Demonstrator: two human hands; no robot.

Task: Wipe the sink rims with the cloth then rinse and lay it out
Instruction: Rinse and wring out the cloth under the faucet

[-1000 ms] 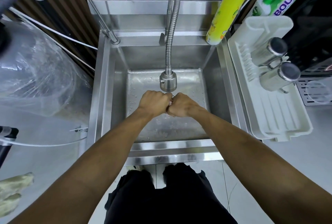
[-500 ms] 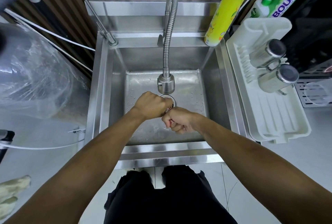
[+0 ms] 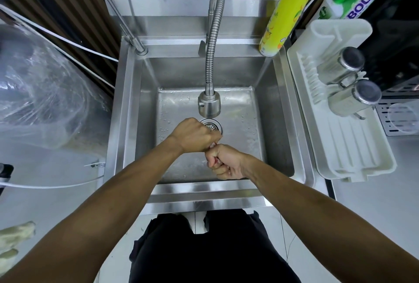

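Over the steel sink, both my fists are clenched around a small cloth, of which only a thin sliver shows between the fingers. My left hand is knuckles-up just in front of the drain. My right hand is turned palm-side toward me, a little nearer and lower, touching the left. The flexible faucet head hangs just beyond the hands; no stream of water is visible.
A white dish rack with two steel cups stands right of the sink. A yellow spray can sits on the back right rim. A thin second tap rises at back left. A plastic-wrapped bulk lies left.
Both fists have come toward me, away from under the faucet head. The right hand has rotated palm-up and dropped lower than the left, twisting the cloth.
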